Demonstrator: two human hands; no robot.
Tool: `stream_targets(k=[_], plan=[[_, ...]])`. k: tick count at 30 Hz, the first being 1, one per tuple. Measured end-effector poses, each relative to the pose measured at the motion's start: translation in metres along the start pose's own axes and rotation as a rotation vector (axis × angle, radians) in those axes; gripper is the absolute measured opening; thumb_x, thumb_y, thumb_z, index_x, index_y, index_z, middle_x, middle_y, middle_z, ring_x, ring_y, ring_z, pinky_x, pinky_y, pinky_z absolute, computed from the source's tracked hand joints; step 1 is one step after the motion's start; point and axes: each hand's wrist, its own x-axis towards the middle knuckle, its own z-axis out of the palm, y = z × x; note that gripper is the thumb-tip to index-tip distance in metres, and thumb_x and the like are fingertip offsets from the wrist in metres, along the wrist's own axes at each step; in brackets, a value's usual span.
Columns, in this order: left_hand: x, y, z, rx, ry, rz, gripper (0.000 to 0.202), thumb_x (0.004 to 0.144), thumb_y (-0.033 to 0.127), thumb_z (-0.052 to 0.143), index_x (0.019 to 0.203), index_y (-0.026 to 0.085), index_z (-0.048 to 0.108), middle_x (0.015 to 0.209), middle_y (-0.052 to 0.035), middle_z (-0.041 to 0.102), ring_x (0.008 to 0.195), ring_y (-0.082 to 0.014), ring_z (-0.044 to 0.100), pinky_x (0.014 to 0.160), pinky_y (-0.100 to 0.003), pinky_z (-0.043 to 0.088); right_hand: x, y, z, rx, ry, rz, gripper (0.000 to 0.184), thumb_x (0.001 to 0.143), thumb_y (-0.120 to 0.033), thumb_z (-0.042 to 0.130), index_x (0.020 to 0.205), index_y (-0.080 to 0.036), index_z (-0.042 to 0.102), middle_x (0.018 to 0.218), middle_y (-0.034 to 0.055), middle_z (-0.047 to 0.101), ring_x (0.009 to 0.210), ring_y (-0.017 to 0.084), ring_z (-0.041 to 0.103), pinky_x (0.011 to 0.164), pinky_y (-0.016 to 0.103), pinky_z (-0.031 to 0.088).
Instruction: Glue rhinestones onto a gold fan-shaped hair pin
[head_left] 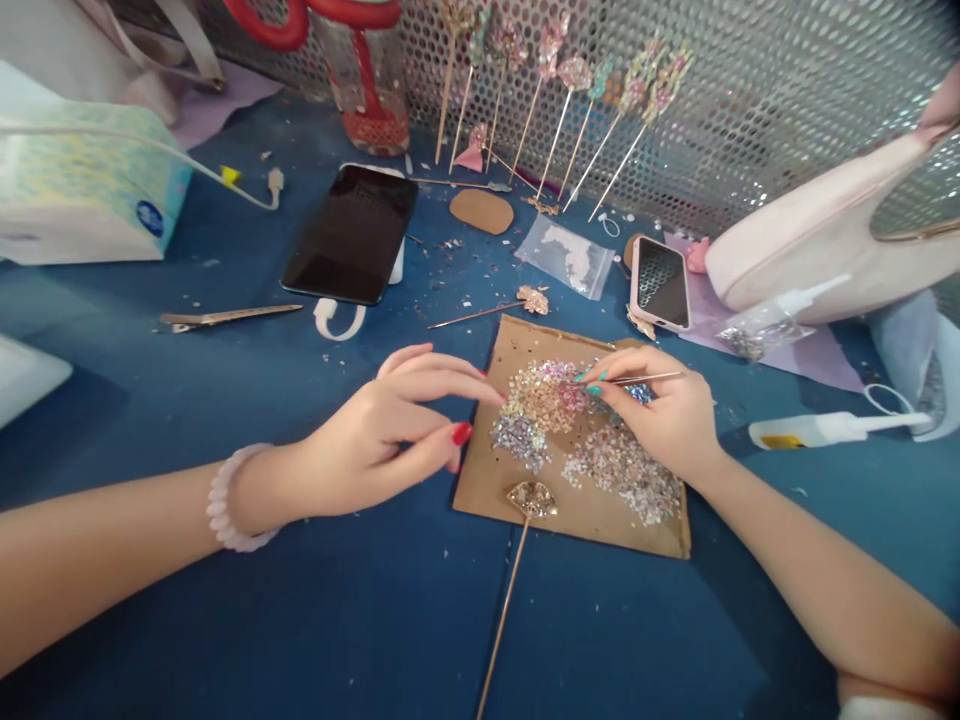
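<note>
A brown cardboard sheet lies on the blue table and carries piles of sequins in pink, gold and silver. My left hand rests at the sheet's left edge, its fingers stretched toward the sequins and its thumb tucked under, holding nothing. My right hand sits on the sheet's right side and pinches a thin metal pick that points left into the sequins. A gold hair stick with a sequinned head lies at the sheet's front edge, its stem running toward me.
Two phones, a tissue pack, a small plastic bag, glue tubes, a hair clip and another decorated stick lie about. Several finished sticks lean on the perforated metal wall. A pink bag lies at right.
</note>
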Motion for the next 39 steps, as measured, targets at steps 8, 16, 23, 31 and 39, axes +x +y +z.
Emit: stream_targets(k=[8, 16, 23, 31, 39], plan=[[-0.0029, 0.0029, 0.0029, 0.121, -0.004, 0.056, 0.017, 0.084, 0.014, 0.052, 0.079, 0.024, 0.065, 0.107, 0.0003, 0.064, 0.106, -0.0193, 0.055, 0.109, -0.048, 0.017, -0.0005, -0.0017, 0.0008, -0.008, -0.002, -0.019, 0.008, 0.080, -0.018, 0.065, 0.079, -0.022, 0.058, 0.078, 0.0012, 0.072, 0.076, 0.016, 0.069, 0.065, 0.027, 0.058], [-0.0021, 0.0024, 0.0017, 0.122, -0.021, 0.089, 0.030, 0.087, 0.013, 0.046, 0.058, 0.017, 0.053, 0.103, 0.0008, 0.064, 0.103, -0.0189, 0.056, 0.108, -0.047, 0.018, 0.0004, -0.0017, 0.0026, -0.013, -0.009, -0.026, 0.007, 0.080, -0.019, 0.065, 0.080, -0.022, 0.059, 0.079, 0.0010, 0.072, 0.077, 0.016, 0.069, 0.066, 0.028, 0.058], [-0.0030, 0.0037, 0.0028, 0.120, -0.025, 0.114, 0.022, 0.083, 0.013, 0.051, 0.063, 0.019, 0.057, 0.101, 0.0012, 0.065, 0.100, -0.0186, 0.058, 0.109, -0.047, 0.018, 0.0021, -0.0029, 0.0024, 0.013, -0.016, -0.010, 0.007, 0.081, -0.023, 0.065, 0.078, -0.021, 0.059, 0.079, 0.0017, 0.070, 0.077, 0.016, 0.069, 0.065, 0.029, 0.057], [-0.0026, 0.0017, 0.0008, 0.085, -0.063, 0.148, 0.018, 0.085, 0.013, 0.049, 0.074, 0.020, 0.062, 0.106, -0.0028, 0.063, 0.101, -0.0192, 0.057, 0.108, -0.046, 0.021, 0.0021, -0.0012, 0.0033, 0.017, -0.011, -0.002, 0.008, 0.080, -0.023, 0.066, 0.076, -0.022, 0.059, 0.078, 0.0020, 0.070, 0.077, 0.017, 0.069, 0.064, 0.030, 0.055], [-0.0037, 0.0010, 0.0019, 0.097, -0.112, 0.206, 0.035, 0.088, 0.011, 0.051, 0.053, 0.015, 0.047, 0.108, 0.0041, 0.066, 0.102, -0.0147, 0.058, 0.110, -0.038, 0.018, 0.0012, -0.0009, 0.0022, 0.018, -0.007, -0.004, 0.007, 0.080, -0.022, 0.066, 0.077, -0.021, 0.059, 0.078, 0.0018, 0.070, 0.077, 0.016, 0.068, 0.065, 0.028, 0.056]])
